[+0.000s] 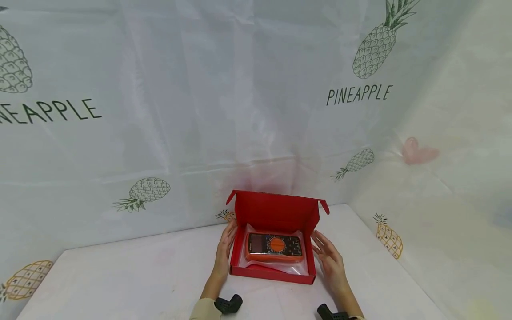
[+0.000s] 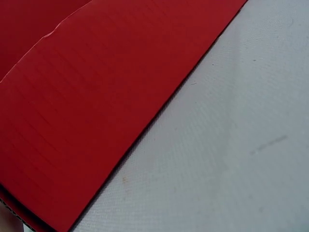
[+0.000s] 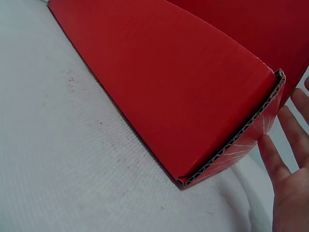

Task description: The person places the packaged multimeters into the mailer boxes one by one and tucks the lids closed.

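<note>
A red cardboard box (image 1: 272,275) sits on the table with its lid (image 1: 276,209) raised at the back. Inside it lies an orange and black multimeter (image 1: 276,247) on a clear plastic bag (image 1: 294,268), its dial and dark display facing up. Along the box's left side rests my left hand (image 1: 224,251), fingers extended toward the back corner. My right hand (image 1: 330,262) is at the right side, and in the right wrist view its fingertips (image 3: 271,153) touch the box's side wall. Only a sliver of the left hand shows in the left wrist view.
The white table (image 1: 140,266) spreads out on both sides of the box. Right behind it hangs a pale sheet (image 1: 240,111) printed with pineapples, and a similar sheet (image 1: 460,222) borders the table's right edge. Black straps with camera mounts (image 1: 229,304) sit at the wrists.
</note>
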